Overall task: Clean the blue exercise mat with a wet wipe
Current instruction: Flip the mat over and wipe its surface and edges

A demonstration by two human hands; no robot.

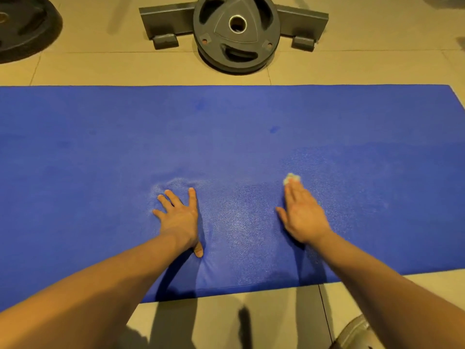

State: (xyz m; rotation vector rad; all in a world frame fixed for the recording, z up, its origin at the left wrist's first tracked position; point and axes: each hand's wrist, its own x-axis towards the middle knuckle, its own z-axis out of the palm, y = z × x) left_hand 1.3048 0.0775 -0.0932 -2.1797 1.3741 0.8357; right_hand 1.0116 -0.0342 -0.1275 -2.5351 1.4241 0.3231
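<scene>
1. The blue mat (226, 137) lies across a tiled floor (377, 64).
2. The left hand (180, 217) presses flat on the mat, fingers spread.
3. The right hand (303, 215) lies flat with straight fingers on a white wet wipe (291, 178) (only its crumpled tip shows).
4. A grey weight plate (236, 31) sits beyond the mat's far edge.

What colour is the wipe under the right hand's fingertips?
Whitish; the wet wipe shows past the right hand on the blue exercise mat, head view.
</scene>
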